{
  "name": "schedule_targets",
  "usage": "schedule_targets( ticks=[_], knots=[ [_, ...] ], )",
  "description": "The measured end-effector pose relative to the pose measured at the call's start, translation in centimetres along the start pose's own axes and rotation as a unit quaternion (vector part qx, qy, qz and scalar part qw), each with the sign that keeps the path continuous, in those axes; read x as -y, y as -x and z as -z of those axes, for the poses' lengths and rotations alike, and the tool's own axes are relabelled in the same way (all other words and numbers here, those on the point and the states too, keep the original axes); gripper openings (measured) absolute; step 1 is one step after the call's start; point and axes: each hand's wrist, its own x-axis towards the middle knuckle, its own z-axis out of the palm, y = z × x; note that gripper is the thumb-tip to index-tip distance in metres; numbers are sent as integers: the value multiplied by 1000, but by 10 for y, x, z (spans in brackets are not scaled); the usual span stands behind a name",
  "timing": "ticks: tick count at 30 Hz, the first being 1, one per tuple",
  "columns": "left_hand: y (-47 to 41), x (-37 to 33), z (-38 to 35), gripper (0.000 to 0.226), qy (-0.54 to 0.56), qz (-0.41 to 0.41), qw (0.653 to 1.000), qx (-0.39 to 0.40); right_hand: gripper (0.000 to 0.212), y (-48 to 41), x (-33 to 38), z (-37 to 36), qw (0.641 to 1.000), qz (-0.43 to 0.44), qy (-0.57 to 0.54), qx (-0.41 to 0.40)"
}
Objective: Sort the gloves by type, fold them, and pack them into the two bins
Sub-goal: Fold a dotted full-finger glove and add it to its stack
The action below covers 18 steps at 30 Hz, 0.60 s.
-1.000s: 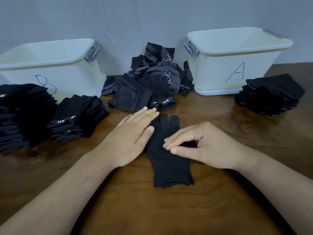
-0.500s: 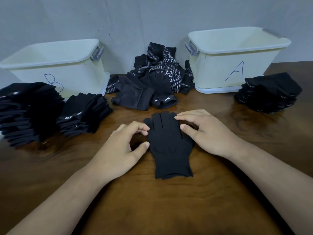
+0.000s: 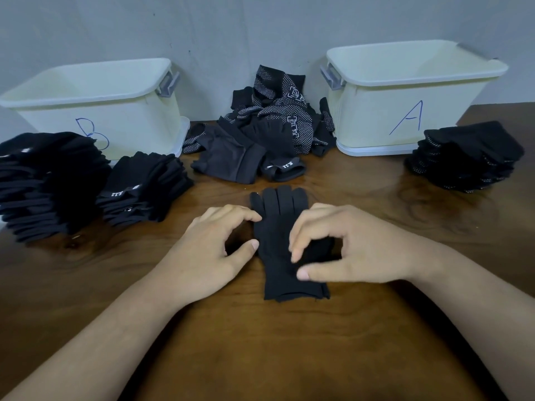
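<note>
Two bins stand at the far edge of the worktop (image 3: 260, 357). Bin B (image 3: 95, 111) is at the far left, with two stacks of folded black gloves in front of it: a tall stack (image 3: 43, 183) at the left edge and a shorter labelled stack (image 3: 144, 186) just beside it.

The left hand (image 3: 208, 250) is near centre. Its grip is wide, with forefinger and thumb arched apart and both tips touching the left edge of the plain glove (image 3: 278, 204); it holds nothing. The glove lies flat on the worktop between the hands, fingers pointing far and cuff near. Beyond it, the unsorted pile (image 3: 272, 125) of plain and dotted gloves sits between the bins.

The right hand (image 3: 356, 244) arches over the glove's right side. Its grip is narrow, thumb and fingertips drawn close on the fabric; it cannot be told whether cloth is caught between them. Bin A (image 3: 405, 111) is at the far right, with a stack of dotted gloves (image 3: 466, 157) beside it.

Assessment: the folding step is in hand and packing has not begun, since no gloves show in either bin. The next move calls for a secure pinch, then a fold, and then placing the glove on the matching left stack.
</note>
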Motion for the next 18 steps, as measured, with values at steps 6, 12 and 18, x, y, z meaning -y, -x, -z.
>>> schedule_targets(
  ticks=[6,12,18],
  knots=[
    [2,-1,3,54,5,8,1000,29,24,1,7,-5,993,23,98,61],
    [1,-7,2,60,-6,-1,1000,18,9,2,8,-7,992,32,110,46],
    [0,-9,2,62,-23,-10,1000,17,22,2,13,-4,994,40,101,32]
  ],
)
